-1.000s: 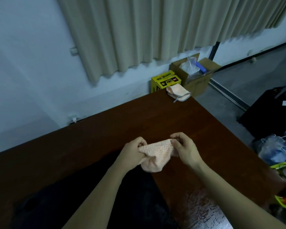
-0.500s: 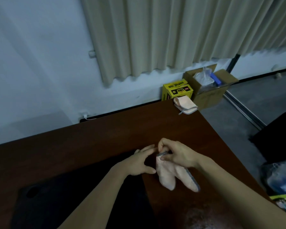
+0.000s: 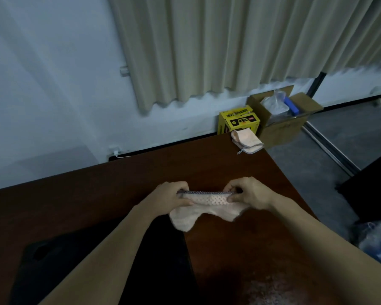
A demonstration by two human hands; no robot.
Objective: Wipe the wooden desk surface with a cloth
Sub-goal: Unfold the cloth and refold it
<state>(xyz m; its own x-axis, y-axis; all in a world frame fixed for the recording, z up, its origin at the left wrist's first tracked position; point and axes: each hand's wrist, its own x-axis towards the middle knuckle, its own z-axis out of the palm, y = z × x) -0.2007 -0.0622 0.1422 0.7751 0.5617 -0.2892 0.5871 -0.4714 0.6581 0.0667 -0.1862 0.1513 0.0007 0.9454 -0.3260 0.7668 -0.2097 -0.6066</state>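
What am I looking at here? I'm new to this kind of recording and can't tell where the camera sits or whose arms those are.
The camera sits on a person's head, looking forward and down, so the two bare arms are the wearer's own. There is no machine. The left hand and right hand each pinch one end of a peach cloth, stretching its dark-stitched edge between them above the wooden desk. A second folded cloth lies at the desk's far corner. A black mat lies on the near side. On the floor beyond stand a yellow box and an open cardboard box, below a curtain.
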